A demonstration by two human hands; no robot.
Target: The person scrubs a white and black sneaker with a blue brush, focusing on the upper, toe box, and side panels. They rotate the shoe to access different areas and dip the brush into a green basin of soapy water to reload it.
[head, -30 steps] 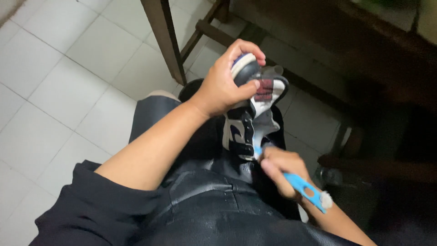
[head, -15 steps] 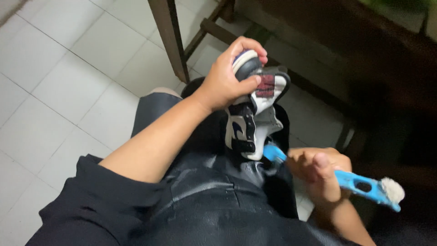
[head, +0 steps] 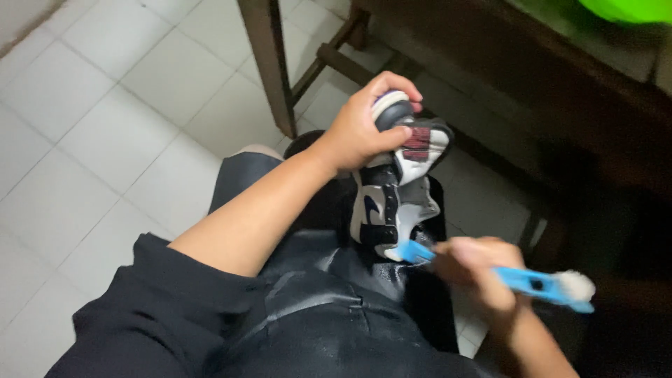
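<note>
Head view, left hand (head: 360, 133) gripping sneaker (head: 392, 203) heel; right hand (head: 476, 269) clasping blue brush (head: 532, 282) beside toe

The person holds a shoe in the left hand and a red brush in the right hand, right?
Not quite. The head view shows the brush is blue, not red. The rest holds: the left hand grips the shoe, and the right hand holds the brush.

Dim indoor view with soft overhead light on pale floor tiles (head: 105, 140). The upper right sinks into deep shadow. Right hand (head: 483, 273) is motion-blurred; overall slightly soft.
</note>
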